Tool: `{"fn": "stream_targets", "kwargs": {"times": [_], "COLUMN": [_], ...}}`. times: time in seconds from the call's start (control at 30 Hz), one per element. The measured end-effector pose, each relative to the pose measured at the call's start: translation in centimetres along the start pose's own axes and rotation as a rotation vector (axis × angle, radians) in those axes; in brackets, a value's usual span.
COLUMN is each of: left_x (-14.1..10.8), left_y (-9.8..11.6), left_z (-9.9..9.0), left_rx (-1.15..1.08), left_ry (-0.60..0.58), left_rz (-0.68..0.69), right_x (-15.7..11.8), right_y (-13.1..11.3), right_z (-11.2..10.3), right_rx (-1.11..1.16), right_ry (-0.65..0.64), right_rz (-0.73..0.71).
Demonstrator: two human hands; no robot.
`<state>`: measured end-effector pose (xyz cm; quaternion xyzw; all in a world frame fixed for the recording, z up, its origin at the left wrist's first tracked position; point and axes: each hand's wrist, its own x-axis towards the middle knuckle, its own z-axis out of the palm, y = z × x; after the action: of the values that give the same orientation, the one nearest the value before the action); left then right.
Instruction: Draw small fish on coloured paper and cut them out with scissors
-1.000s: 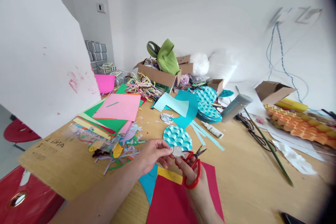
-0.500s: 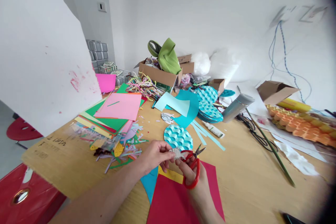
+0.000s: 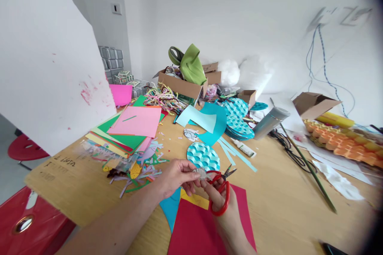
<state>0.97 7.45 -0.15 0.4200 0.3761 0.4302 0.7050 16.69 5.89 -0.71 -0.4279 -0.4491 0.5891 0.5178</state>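
Observation:
Between the fingertips of my left hand (image 3: 181, 175) is a small grey-white paper cutout (image 3: 202, 173), shaped like a fish. My right hand (image 3: 223, 203) has red-handled scissors (image 3: 221, 207) looped over it, their blades parted and pointing up and away to the right. The right fingertips also touch the cutout's edge. Below my hands lie a dark red sheet (image 3: 194, 227), a yellow piece (image 3: 197, 200) and a blue piece (image 3: 171, 209). Just beyond them is a turquoise patterned disc (image 3: 203, 156), with another drawn fish cutout (image 3: 190, 134) behind it.
Coloured sheets (image 3: 140, 121) and paper scraps (image 3: 146, 175) cover the left of the table. A glue tube (image 3: 243, 147), a silver bottle (image 3: 271, 122) and a green stick (image 3: 311, 171) lie right. Behind are a cardboard box (image 3: 181, 83) and stacked turquoise discs (image 3: 239, 123).
The scissors have tipped slightly to the right in my right hand, and their blades look a little wider apart. My left hand holds the cutout in nearly the same spot.

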Motion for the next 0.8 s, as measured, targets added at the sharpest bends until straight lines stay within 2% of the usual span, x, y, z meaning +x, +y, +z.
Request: {"fn": "stream_targets", "kwargs": {"times": [0.13, 0.4, 0.57, 0.67, 0.8], "left_x": [0.1, 0.0, 0.1, 0.2, 0.2], "left_y": [-0.3, 0.5, 0.5, 0.4, 0.4], "left_z": [-0.2, 0.0, -0.3, -0.6, -0.8], "left_rx": [0.008, -0.073, -0.109, -0.102, -0.06], "left_ry": [-0.037, 0.001, 0.015, 0.047, 0.056], "left_rz": [-0.007, -0.13, -0.11, -0.075, -0.03], "right_x": [-0.4, -1.1, -1.2, -1.2, -0.9], "right_y": [-0.6, -0.4, 0.2, 0.2, 0.2], "right_z": [0.2, 0.1, 0.0, -0.1, 0.0], "right_rx": [-0.038, -0.342, -0.527, -0.525, -0.422], "right_ry": [0.013, 0.184, 0.109, 0.053, 0.103], "right_rz": [-0.052, -0.281, -0.507, -0.516, -0.452]}}
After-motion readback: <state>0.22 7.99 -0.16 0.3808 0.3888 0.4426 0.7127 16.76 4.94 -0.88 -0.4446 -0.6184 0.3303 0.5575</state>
